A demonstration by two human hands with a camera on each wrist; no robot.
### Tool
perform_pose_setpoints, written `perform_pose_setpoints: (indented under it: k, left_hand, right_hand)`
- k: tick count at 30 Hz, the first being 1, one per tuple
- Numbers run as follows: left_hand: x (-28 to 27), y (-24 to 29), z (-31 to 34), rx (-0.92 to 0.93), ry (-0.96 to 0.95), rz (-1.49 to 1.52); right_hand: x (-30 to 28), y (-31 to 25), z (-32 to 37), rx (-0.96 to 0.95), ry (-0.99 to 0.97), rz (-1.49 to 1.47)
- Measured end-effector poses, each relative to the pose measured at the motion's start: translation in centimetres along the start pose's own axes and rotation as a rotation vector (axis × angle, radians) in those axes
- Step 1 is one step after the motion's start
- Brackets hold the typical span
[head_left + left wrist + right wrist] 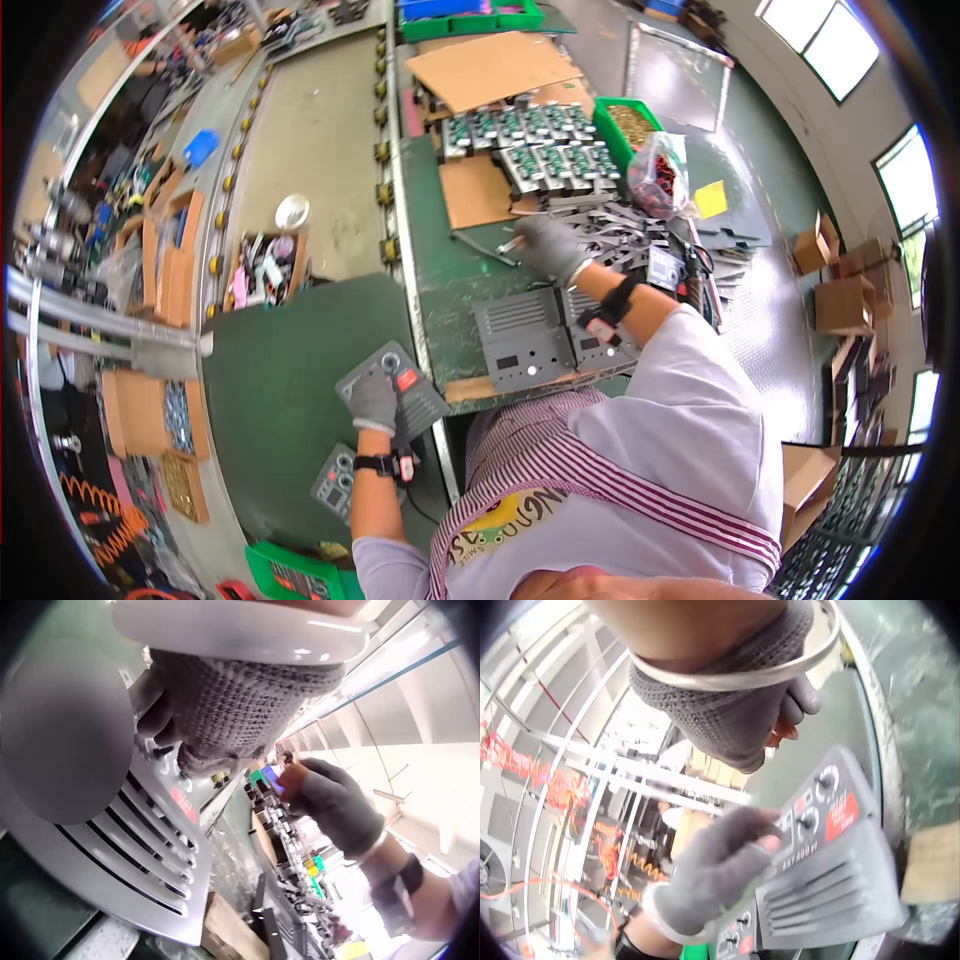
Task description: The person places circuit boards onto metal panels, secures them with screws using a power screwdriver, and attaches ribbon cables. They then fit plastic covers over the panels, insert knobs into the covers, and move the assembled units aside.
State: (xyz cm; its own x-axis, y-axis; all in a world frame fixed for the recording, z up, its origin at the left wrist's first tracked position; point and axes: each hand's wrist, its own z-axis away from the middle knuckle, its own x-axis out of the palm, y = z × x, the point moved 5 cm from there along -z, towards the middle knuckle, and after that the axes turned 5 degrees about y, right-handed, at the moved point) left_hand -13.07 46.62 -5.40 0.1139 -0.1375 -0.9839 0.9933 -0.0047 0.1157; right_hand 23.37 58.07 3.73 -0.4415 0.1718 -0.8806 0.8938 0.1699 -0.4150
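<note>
My gloved left hand (374, 402) holds a grey metal control panel (422, 412) by its edge, above the green board. The panel has dials, a red label (842, 817) and a row of slots; in the right wrist view, black knobs stand on its dials. A second panel (333, 484) with dials lies just below the left hand. My gloved right hand (552, 248) is raised over the bench near loose grey metal strips (615, 228). Its bare fingertips (293, 780) are curled together, with a small dark bit at their tips; I cannot tell whether it is held.
Two slotted grey panels (520, 340) lie at the bench's front edge. Behind are rows of circuit-board assemblies (560, 160), cardboard (490, 70), a green bin of brass-coloured parts (630, 125) and a plastic bag (655, 180). A roller track (385, 150) runs along the left side.
</note>
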Motion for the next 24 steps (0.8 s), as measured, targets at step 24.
perform_pose_setpoints:
  k: [24]
  left_hand:
    - [-0.9,3.2,-2.9,0.071,-0.033,-0.253]
  right_hand:
    - [-10.1,32.8,-2.1,0.806,-0.123,0.487]
